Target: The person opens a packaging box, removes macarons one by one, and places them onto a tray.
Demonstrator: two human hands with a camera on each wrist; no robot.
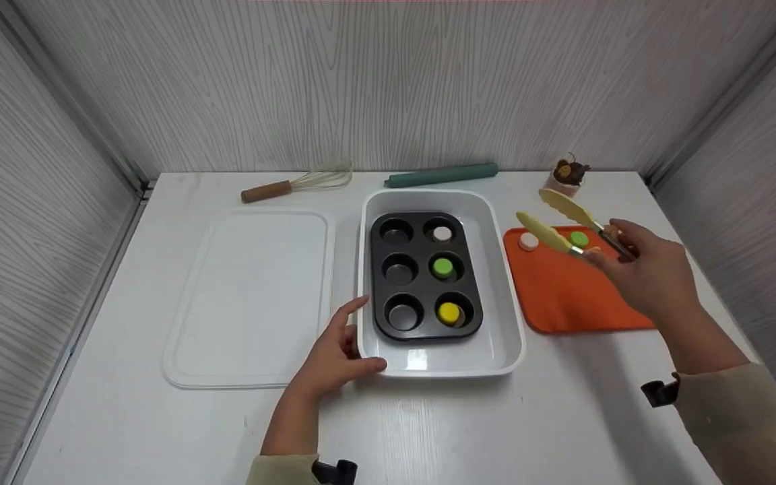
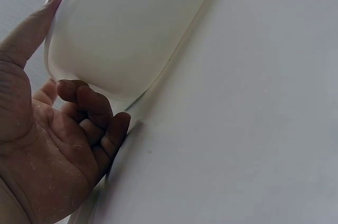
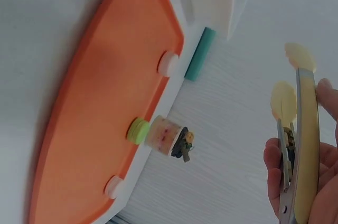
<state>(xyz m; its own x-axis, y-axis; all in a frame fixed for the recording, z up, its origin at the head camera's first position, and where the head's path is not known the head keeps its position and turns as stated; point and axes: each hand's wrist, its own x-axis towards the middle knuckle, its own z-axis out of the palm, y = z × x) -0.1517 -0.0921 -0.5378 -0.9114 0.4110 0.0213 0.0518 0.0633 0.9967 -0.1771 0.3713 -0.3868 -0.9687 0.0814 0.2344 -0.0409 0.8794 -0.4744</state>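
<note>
My left hand [image 1: 331,357] grips the near left corner of a white rectangular bin [image 1: 508,330], thumb and forefinger on its rim, the other fingers curled below. Inside the bin lies a dark muffin tin [image 1: 422,283]. Its right column holds a pale macaron [image 1: 442,234], a green macaron [image 1: 442,268] and a yellow macaron [image 1: 448,313]; the left cups are bare. Above an orange tray [image 1: 563,303], my right hand [image 1: 657,276] holds tongs [image 3: 306,150] with yellow tips spread and nothing between them. On the tray are a pink macaron [image 3: 168,64], a lime macaron [image 3: 138,130] and another pale macaron [image 3: 113,187].
Left of the bin lies a flat white lid [image 1: 253,289]. Along the back wall are a whisk [image 1: 267,191] with a wooden handle, a green rolling pin [image 1: 442,175] and a small potted plant [image 1: 566,176]. White panels enclose the table at the back and sides.
</note>
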